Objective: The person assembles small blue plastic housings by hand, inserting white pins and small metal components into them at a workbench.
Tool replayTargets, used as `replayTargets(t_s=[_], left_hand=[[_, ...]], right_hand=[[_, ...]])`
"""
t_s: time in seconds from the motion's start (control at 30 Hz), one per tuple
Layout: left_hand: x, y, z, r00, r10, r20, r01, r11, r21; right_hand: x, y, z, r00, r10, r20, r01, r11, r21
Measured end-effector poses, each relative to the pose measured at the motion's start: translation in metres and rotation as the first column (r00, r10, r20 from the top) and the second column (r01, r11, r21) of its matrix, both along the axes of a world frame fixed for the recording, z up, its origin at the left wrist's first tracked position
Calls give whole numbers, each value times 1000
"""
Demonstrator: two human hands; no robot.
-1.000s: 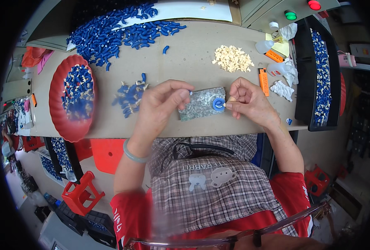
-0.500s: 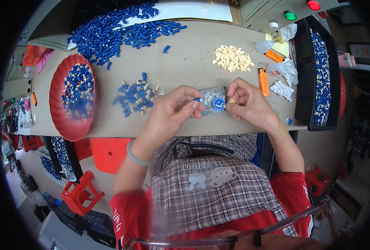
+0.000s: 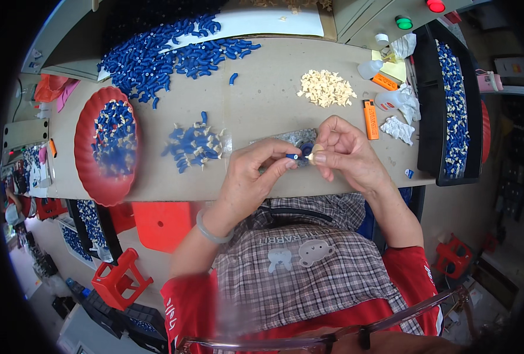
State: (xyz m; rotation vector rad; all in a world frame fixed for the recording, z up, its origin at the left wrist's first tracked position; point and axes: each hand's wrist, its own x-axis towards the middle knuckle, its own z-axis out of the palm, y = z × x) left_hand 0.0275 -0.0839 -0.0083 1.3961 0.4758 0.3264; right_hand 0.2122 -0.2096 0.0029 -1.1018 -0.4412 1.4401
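Head view: a blue piece and a cream piece held facing each other above a worktable.
The left hand pinches the blue piece; the right hand pinches the cream piece. The hands are close together; whether the pieces touch cannot be told. A mottled slab lies just beyond, partly hidden.

A workshop is seen here: the flat beige worktop is heaped with curved blue pieces and tiny cream pieces, and at right a long black tray is loaded with both!
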Motion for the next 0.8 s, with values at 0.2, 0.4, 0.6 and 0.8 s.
replayTargets(t_s=[0.2, 0.4, 0.6, 0.8], left_hand=[[1, -4, -4, 999, 36, 20, -37, 994, 99], [1, -5, -6, 999, 29, 30, -33, 990, 140], [3, -4, -1, 999, 11, 33, -19, 962, 274], [4, -3, 2, 991, -17, 135, -79, 737, 671]], right_hand=[[-9, 3, -5, 999, -20, -26, 21, 998, 54], [-11, 3, -5, 1000, -17, -18, 18, 999, 32], [-12, 2, -5, 1000, -12, 5, 12, 1000, 15], [-14, 1, -4, 999, -17, 50, 18, 1000, -15]])
